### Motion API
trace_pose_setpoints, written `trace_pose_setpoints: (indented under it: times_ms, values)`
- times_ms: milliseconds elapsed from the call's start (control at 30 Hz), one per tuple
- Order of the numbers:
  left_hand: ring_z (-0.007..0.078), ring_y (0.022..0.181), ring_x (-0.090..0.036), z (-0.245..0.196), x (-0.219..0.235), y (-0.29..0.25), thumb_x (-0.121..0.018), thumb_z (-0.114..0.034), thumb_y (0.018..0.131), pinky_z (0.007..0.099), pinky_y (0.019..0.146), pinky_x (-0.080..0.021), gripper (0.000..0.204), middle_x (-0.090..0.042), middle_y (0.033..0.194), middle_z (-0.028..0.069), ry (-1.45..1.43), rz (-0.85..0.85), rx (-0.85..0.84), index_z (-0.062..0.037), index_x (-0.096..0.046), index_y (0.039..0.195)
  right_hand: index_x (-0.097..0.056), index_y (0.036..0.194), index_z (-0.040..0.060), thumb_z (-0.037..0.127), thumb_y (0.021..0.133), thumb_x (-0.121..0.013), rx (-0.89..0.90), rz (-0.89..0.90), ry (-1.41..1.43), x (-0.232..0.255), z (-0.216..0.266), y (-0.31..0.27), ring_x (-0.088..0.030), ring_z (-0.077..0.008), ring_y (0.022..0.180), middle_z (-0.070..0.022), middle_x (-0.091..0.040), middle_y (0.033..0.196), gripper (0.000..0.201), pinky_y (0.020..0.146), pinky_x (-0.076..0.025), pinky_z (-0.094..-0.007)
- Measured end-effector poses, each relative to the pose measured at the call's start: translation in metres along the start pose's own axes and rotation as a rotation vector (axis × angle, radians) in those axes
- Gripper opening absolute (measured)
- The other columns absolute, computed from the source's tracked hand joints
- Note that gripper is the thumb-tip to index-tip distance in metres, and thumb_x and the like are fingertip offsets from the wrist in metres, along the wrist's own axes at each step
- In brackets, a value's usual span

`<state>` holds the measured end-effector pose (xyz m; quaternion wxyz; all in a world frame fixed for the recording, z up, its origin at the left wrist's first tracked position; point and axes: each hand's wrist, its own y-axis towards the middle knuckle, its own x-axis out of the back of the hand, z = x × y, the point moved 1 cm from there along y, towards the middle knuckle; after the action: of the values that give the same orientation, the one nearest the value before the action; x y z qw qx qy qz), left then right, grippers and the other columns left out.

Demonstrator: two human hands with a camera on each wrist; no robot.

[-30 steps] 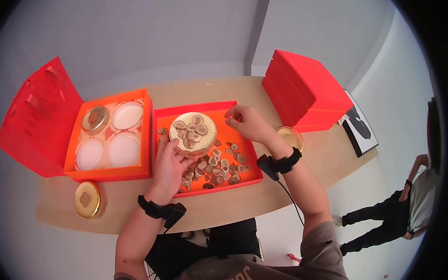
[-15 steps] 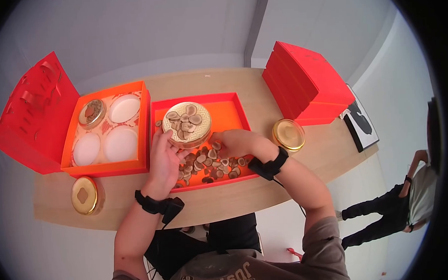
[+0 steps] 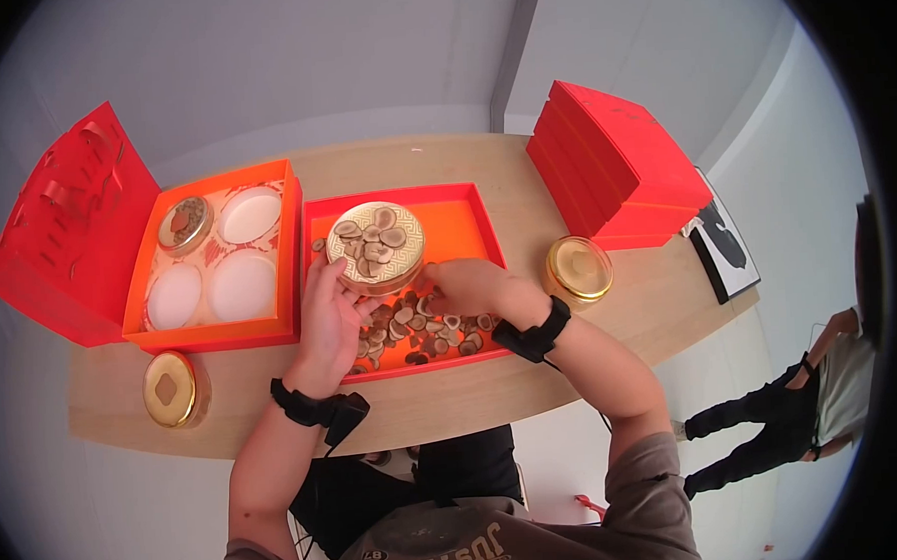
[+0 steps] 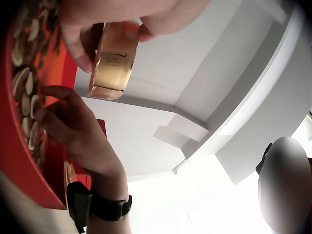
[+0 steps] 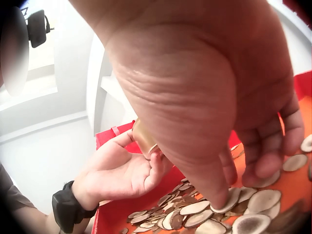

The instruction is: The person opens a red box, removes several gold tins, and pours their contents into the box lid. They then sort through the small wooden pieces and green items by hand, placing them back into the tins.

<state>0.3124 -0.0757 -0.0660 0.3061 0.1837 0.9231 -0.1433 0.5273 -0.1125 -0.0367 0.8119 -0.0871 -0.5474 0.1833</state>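
Note:
My left hand [image 3: 322, 326] holds a round gold jar [image 3: 405, 270] over the tray, fingers around its side. Several dried slices [image 3: 372, 245] with pale middles and brown rims lie on its patterned gold face. The jar's clear side with a gold label [image 4: 114, 63] shows in the left wrist view. In the red tray [image 3: 455, 210] with its orange floor, loose slices [image 3: 408, 327] are heaped near the front. My right hand [image 3: 474, 287] reaches into this heap, fingers bent. Its thumb and fingers pinch at a slice [image 5: 233, 199] in the right wrist view.
An orange box [image 3: 292, 257] with round wells stands left, one well holding a jar [image 3: 185, 225]. Its red lid or bag [image 3: 76, 226] rises behind. Gold-lidded jars stand front left [image 3: 170, 390] and right [image 3: 580, 269]. Red boxes [image 3: 619, 162] are back right. A person [image 3: 834, 393] stands right.
My right hand has come down from above the tray's right side into the slices and stays there. My left hand still holds the jar in nearly the same place.

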Motion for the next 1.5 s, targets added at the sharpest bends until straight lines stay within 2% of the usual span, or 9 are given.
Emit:
trace_pose_setpoints:
  times_ms: [200,433,500,600,1000,1200,1267,1300,1500]
  values:
    - [0.02,0.124,-0.059,0.0,0.0,0.0,-0.05,-0.03,0.104,0.0433,0.101,-0.048,0.035,-0.06,0.135,0.0046,-0.004,0.002,0.002,-0.0158,-0.049,0.136,-0.065,0.116,0.0064,0.024,0.09,-0.074,-0.053,0.092,0.032,0.0,-0.001,0.002,-0.071,-0.0293,0.096,-0.0132,-0.073,0.099,0.032,0.081,-0.054,-0.0408]
    - [0.02,0.124,-0.059,0.0,0.0,0.0,-0.05,-0.03,0.105,0.0428,0.101,-0.048,0.035,-0.059,0.135,0.0053,-0.007,0.003,-0.008,-0.0154,-0.049,0.137,-0.066,0.107,0.0046,0.022,0.093,-0.073,0.028,-0.053,0.156,0.019,-0.024,-0.007,-0.069,-0.0246,0.082,-0.0102,-0.073,0.092,0.023,0.075,-0.053,-0.0364]
    - [0.0199,0.124,-0.058,-0.001,0.001,0.0,-0.052,-0.026,0.104,0.0409,0.097,-0.052,0.046,-0.055,0.139,0.0086,-0.021,0.02,-0.005,-0.013,-0.041,0.147,-0.067,0.106,0.0042,0.022,0.093,-0.072,0.042,-0.132,0.168,0.021,-0.034,-0.006,-0.069,-0.0245,0.081,-0.0099,-0.073,0.092,0.023,0.075,-0.052,-0.0362]
    - [0.0208,0.125,-0.059,-0.001,-0.002,-0.002,-0.048,-0.03,0.105,0.0429,0.101,-0.049,0.037,-0.059,0.137,0.0071,0.013,0.004,-0.015,-0.0146,-0.046,0.139,-0.068,0.108,0.0045,0.022,0.094,-0.072,0.028,-0.143,0.125,0.023,-0.037,-0.008,-0.069,-0.0243,0.082,-0.0098,-0.073,0.092,0.023,0.075,-0.053,-0.0363]
    - [0.0208,0.124,-0.059,-0.001,-0.001,-0.001,-0.048,-0.03,0.105,0.0425,0.1,-0.049,0.037,-0.058,0.138,0.0067,0.012,0.011,-0.002,-0.0151,-0.047,0.139,-0.07,0.119,0.0098,0.021,0.096,-0.068,-0.012,0.06,0.137,0.016,-0.029,-0.004,-0.068,-0.0183,0.065,-0.0074,-0.073,0.096,0.025,0.065,-0.054,-0.0348]
    - [0.0206,0.124,-0.06,0.001,0.001,0.0,-0.048,-0.03,0.105,0.0425,0.099,-0.05,0.038,-0.059,0.137,0.0067,0.011,0.002,-0.003,-0.0151,-0.046,0.14,-0.07,0.121,0.0105,0.019,0.096,-0.067,-0.103,0.036,0.059,0.018,-0.02,-0.009,-0.069,-0.0213,0.068,-0.0071,-0.073,0.097,0.027,0.071,-0.055,-0.0357]
    - [0.0206,0.124,-0.06,0.001,0.001,0.0,-0.048,-0.03,0.105,0.0426,0.099,-0.05,0.038,-0.059,0.137,0.0068,0.011,0.005,-0.003,-0.015,-0.046,0.14,-0.072,0.118,0.0138,0.023,0.09,-0.073,-0.125,-0.008,0.03,0.017,-0.019,-0.006,-0.071,-0.0271,0.1,-0.0093,-0.074,0.109,0.029,0.086,-0.054,-0.0402]
    - [0.0207,0.124,-0.06,0.001,0.001,0.0,-0.048,-0.03,0.105,0.0426,0.099,-0.05,0.038,-0.059,0.137,0.0068,0.012,0.008,-0.005,-0.0149,-0.046,0.14,-0.072,0.118,0.0138,0.023,0.09,-0.073,-0.125,-0.007,0.03,0.016,-0.018,-0.005,-0.071,-0.0271,0.1,-0.0093,-0.074,0.109,0.029,0.086,-0.054,-0.0402]
    - [0.0219,0.124,-0.059,0.001,-0.001,0.001,-0.049,-0.029,0.105,0.0441,0.101,-0.049,0.037,-0.059,0.137,0.0067,-0.008,0.005,-0.003,-0.0149,-0.046,0.139,-0.07,0.119,0.0136,0.018,0.088,-0.074,0.073,0.019,0.013,-0.004,-0.017,0.008,-0.07,-0.029,0.104,-0.0092,-0.073,0.11,0.031,0.088,-0.055,-0.0418]
